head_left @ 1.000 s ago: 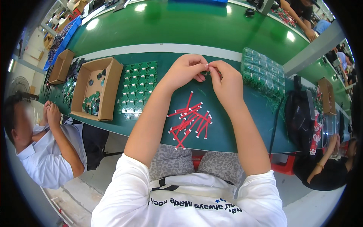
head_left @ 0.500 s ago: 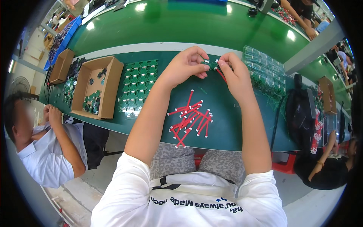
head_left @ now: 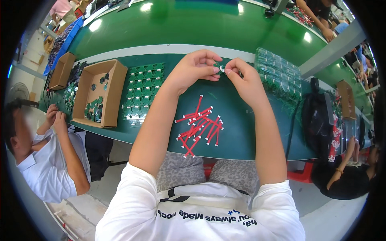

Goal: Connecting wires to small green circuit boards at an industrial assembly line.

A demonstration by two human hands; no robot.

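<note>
Above the far part of the dark green mat, my left hand (head_left: 192, 71) is closed in a pinch on a small green circuit board (head_left: 218, 64). My right hand (head_left: 241, 78) meets it from the other side, its thumb and forefinger pressed together at a white connector (head_left: 222, 69) on the board's edge. The red cable seen in the right hand earlier is now hidden by the fingers. Nearer to me, between my forearms, lies a loose pile of short red cables (head_left: 200, 123) with white plugs at their ends.
Left of my arm are a panel of green circuit boards (head_left: 144, 90) and a cardboard box (head_left: 116, 96) with small boards inside. Wrapped, stacked boards (head_left: 277, 70) and a black bag (head_left: 317, 112) stand at the right. A co-worker (head_left: 52, 156) sits at the left.
My right hand has moved slightly left, closer to the left hand, and its fingers now meet the board's edge. The red cable no longer shows below it.
</note>
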